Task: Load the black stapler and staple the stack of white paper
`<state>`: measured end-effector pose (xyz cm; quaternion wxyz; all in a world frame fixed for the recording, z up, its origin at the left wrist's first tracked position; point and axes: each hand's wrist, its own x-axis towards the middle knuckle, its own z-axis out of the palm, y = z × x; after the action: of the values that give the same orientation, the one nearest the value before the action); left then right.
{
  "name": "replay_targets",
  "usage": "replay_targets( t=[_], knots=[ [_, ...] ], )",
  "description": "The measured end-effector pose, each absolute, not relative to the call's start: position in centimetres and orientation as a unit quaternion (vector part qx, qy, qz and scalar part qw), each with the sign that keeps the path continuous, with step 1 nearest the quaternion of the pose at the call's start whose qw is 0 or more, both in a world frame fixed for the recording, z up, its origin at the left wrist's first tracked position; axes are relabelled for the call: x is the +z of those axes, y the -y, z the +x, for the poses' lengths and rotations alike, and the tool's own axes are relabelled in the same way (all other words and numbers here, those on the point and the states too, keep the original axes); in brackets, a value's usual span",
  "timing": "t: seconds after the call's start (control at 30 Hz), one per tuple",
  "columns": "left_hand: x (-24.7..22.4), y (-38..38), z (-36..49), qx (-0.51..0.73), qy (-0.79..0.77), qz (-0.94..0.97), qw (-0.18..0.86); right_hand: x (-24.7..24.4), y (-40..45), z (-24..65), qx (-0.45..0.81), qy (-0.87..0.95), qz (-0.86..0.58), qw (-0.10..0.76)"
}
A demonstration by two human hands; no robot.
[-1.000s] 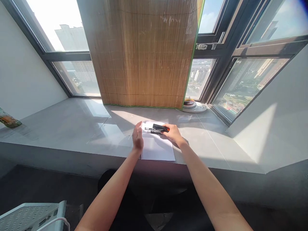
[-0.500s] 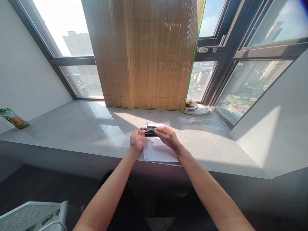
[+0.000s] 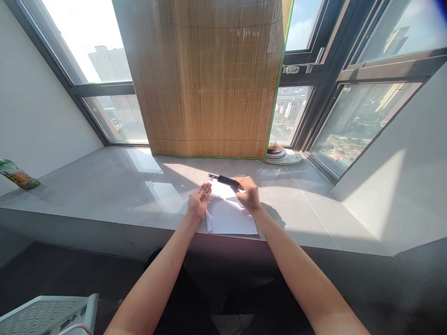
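A black stapler-like tool (image 3: 226, 180) is held in my right hand (image 3: 248, 193), its narrow metallic end pointing left above the paper. My left hand (image 3: 199, 201) is palm up with its fingers spread, just left of the white paper (image 3: 231, 217). Something small and shiny lies on its fingers, too small to make out. The sheets rest on the grey sill near its front edge, brightly lit at their far end, with a folded strip along the left side.
A green can or bottle (image 3: 19, 174) lies tilted at the far left of the sill (image 3: 104, 186). Stacked plates (image 3: 279, 155) stand by the window, right of the hanging bamboo blind (image 3: 213, 83). A white perforated rack (image 3: 49, 314) is at the lower left.
The black tool has left my left hand's fingers and risen, now angled up to the left in my right hand. My right hand has moved slightly right, and my left palm shows more openly.
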<state>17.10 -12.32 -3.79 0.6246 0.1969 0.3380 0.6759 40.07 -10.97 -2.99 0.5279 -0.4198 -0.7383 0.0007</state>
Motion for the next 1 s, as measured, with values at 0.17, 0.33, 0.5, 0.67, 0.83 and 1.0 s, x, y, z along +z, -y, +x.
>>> replay_targets(
  t=[0.17, 0.33, 0.5, 0.67, 0.83, 1.0],
  knots=[
    [-3.6, 13.0, 17.9, 0.643, -0.355, 0.34, 0.587, -3.1, 10.5, 40.9, 0.177, 0.645, -0.554, 0.496],
    [-3.5, 14.1, 18.7, 0.536, -0.362, 0.514, 0.564, -3.1, 10.9, 40.8, 0.222, 0.685, -0.537, 0.44],
    [-3.5, 14.4, 19.0, 0.535, -0.356, 0.545, 0.539, -2.6, 11.2, 40.4, 0.068, 0.742, -0.467, 0.475],
    [-2.6, 15.0, 18.8, 0.528, -0.382, 0.574, 0.496, -2.2, 11.7, 39.8, 0.055, 0.844, -0.269, 0.46],
    [-2.3, 15.3, 18.8, 0.509, -0.388, 0.595, 0.486, -2.8, 11.3, 39.4, 0.088, 0.855, -0.211, 0.465],
    [-2.3, 15.1, 18.9, 0.489, -0.367, 0.601, 0.515, -2.9, 11.0, 39.4, 0.129, 0.843, -0.192, 0.485]
  ],
)
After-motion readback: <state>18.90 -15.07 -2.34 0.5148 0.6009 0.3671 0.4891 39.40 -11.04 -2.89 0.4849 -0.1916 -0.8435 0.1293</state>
